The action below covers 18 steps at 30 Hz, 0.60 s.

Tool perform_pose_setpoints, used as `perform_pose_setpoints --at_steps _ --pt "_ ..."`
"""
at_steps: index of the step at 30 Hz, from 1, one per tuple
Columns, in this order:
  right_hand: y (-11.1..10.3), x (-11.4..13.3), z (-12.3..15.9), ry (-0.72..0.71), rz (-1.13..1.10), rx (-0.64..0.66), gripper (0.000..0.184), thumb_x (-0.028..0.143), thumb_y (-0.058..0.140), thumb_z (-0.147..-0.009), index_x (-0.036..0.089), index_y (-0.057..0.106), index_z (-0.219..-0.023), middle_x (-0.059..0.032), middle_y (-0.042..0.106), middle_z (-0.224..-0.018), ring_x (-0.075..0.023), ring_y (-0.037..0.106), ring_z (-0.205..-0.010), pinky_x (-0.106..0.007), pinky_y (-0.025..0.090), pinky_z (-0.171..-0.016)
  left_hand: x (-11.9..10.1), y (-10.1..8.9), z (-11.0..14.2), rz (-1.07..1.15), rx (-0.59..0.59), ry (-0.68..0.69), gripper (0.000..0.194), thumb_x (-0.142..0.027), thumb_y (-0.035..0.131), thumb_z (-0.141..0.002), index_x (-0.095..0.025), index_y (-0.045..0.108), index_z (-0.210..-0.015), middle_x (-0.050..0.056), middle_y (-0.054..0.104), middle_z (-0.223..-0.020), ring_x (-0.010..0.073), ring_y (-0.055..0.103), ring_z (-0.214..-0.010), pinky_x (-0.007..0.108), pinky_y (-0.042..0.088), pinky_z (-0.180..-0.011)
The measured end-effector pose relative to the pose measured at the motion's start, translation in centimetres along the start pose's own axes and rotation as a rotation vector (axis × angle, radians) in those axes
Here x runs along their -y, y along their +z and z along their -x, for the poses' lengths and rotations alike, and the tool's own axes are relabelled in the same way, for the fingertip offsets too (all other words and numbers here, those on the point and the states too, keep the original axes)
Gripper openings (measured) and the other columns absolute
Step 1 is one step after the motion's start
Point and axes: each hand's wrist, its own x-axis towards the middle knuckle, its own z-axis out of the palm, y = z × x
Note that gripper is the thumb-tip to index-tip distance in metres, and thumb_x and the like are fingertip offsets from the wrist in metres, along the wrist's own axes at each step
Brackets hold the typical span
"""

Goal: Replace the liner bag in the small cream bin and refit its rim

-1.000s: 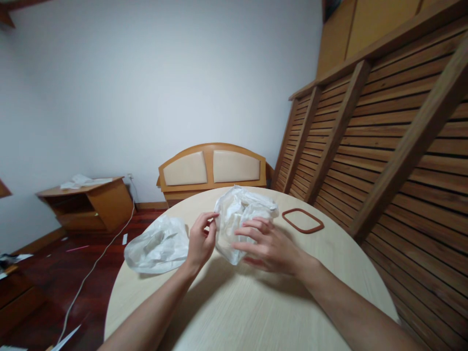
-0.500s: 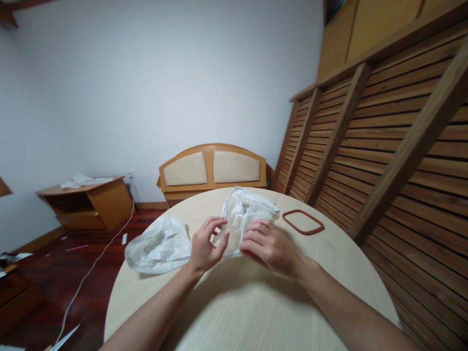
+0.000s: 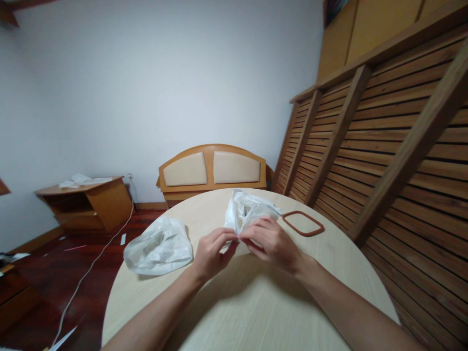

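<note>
A crumpled white plastic bag [image 3: 239, 209] lies on the round pale wooden table [image 3: 234, 312], just beyond my hands. My left hand [image 3: 215, 251] pinches its near edge between thumb and fingers. Fingertips almost meeting the left ones, my right hand [image 3: 268, 243] grips the same edge from the right, its fingers partly covering the plastic. What the bag holds, if anything, I cannot make out. To the left rests a second crumpled white plastic bag [image 3: 159, 248], untouched. A brown rounded-rectangle ring [image 3: 303, 223] lies flat to the right, close to the first bag's corner.
Behind the table stands a wooden headboard [image 3: 212, 168] with two cream panels. Slatted wooden panels [image 3: 383, 161] lean along the right side. At the left are a low wooden cabinet [image 3: 84, 207] with papers on top and a white cable [image 3: 91, 265] across the dark red floor.
My hands have come together at the bag's near edge, and the left fingers have closed on it. The bag's opening has been gathered narrower. The other bag and the ring stay put.
</note>
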Motion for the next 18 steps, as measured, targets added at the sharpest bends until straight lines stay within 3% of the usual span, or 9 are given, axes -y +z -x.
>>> perform_pose_setpoints --at_steps 2,5,8,11,18 --pt "-0.4 -1.0 -0.9 0.037 0.032 -0.023 0.011 0.017 0.056 -0.095 0.020 0.066 -0.100 -0.0022 0.075 -0.084 -0.0189 0.067 -0.083 -0.034 0.043 -0.082 0.3 0.0 0.1 0.001 0.009 -0.009 0.015 -0.008 0.059 -0.090 -0.020 0.061 -0.099 0.007 0.072 -0.092 0.0159 0.070 -0.085 0.025 0.057 -0.074" --pt "-1.0 -3.5 -3.0 0.221 0.089 -0.046 0.011 0.020 0.059 -0.094 0.019 0.069 -0.098 -0.0042 0.076 -0.090 -0.0203 0.068 -0.086 -0.035 0.043 -0.084 0.3 -0.1 0.2 -0.007 0.023 -0.011 0.013 -0.009 0.060 -0.089 -0.019 0.062 -0.097 0.007 0.072 -0.091 0.0161 0.070 -0.084 0.025 0.057 -0.072" --pt "-1.3 -6.4 -5.6 0.485 0.108 0.045 0.011 0.023 0.062 -0.092 0.020 0.073 -0.094 -0.0038 0.077 -0.093 -0.0199 0.068 -0.088 -0.032 0.046 -0.081 0.2 -0.1 0.1 -0.007 0.032 -0.008 0.013 -0.009 0.060 -0.089 -0.019 0.062 -0.096 0.007 0.072 -0.091 0.0160 0.070 -0.082 0.025 0.057 -0.072" --pt "-1.2 -8.6 -7.9 0.653 0.127 0.190 0.016 0.026 0.062 -0.090 0.021 0.077 -0.094 -0.0040 0.079 -0.092 -0.0192 0.070 -0.085 -0.028 0.047 -0.074 0.3 0.0 0.1 -0.008 0.038 -0.009 0.013 -0.009 0.059 -0.089 -0.019 0.062 -0.096 0.007 0.073 -0.091 0.0159 0.071 -0.082 0.024 0.057 -0.072" --pt "0.0 -10.1 -9.8 0.737 0.207 0.441 0.023 0.036 0.063 -0.089 0.024 0.081 -0.097 -0.0058 0.080 -0.100 -0.0239 0.072 -0.094 -0.029 0.049 -0.078 0.6 0.0 -0.1 -0.004 0.029 -0.013 0.013 -0.008 0.059 -0.089 -0.020 0.062 -0.095 0.007 0.073 -0.090 0.0155 0.070 -0.081 0.024 0.056 -0.071"
